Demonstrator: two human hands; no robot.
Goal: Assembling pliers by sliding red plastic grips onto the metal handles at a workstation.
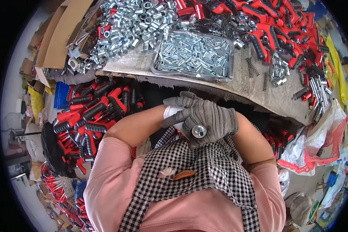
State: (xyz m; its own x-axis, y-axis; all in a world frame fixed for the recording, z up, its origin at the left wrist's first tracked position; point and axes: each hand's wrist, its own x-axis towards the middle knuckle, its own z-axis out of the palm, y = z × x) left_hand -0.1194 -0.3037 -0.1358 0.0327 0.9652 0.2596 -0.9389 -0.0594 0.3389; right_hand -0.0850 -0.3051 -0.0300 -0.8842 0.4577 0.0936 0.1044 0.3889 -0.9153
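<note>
Both arms come together in front of my chest. My right hand (210, 119), in a grey striped knit glove, lies across my left wrist with its fingers pointing left. A round silver metal sleeve (199, 131), seen end-on, sits near its thumb and appears gripped there. My left hand, past a white cuff (171, 111), is mostly hidden beneath the right glove, so its fingers and anything in them cannot be made out. Directly ahead, on the bench, a clear plastic tray (154, 69) holds many short silver pins (193, 52).
Silver sleeves (137, 25) are heaped left of the tray, beside cardboard (62, 38). Red-and-black handled tools (270, 33) pile up on the right, with loose springs (265, 81) nearby. More such tools (100, 106) fill the space below the bench edge. A plastic bag (317, 141) hangs at right.
</note>
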